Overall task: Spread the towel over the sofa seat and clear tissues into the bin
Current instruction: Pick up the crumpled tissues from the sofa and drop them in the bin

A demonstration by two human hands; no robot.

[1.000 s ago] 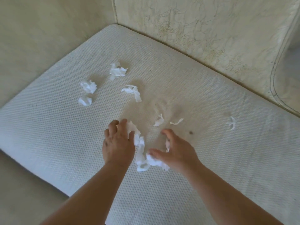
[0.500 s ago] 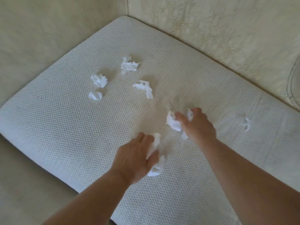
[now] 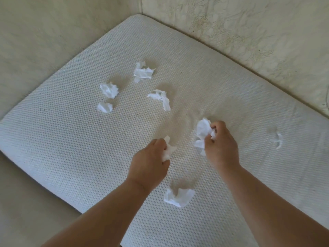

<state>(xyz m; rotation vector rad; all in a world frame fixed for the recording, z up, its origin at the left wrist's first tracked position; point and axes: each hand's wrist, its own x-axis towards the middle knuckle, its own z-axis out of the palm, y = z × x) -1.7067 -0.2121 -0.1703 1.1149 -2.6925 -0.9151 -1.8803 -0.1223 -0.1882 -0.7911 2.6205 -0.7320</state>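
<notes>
Left hand (image 3: 149, 161): fingers curled round small wad (image 3: 168, 152). Right hand (image 3: 221, 147): clutching larger wad (image 3: 203, 129). Loose tissue (image 3: 179, 196) on seat (image 3: 62, 139) between forearms; four tissues (image 3: 161, 98) farther back.

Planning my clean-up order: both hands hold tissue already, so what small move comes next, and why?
Probably move the left hand, which grips only a small wad, to the crumpled tissue lying loose on the sofa seat beside its wrist. That piece is nearest, and the right hand already grips a bigger wad.
</notes>
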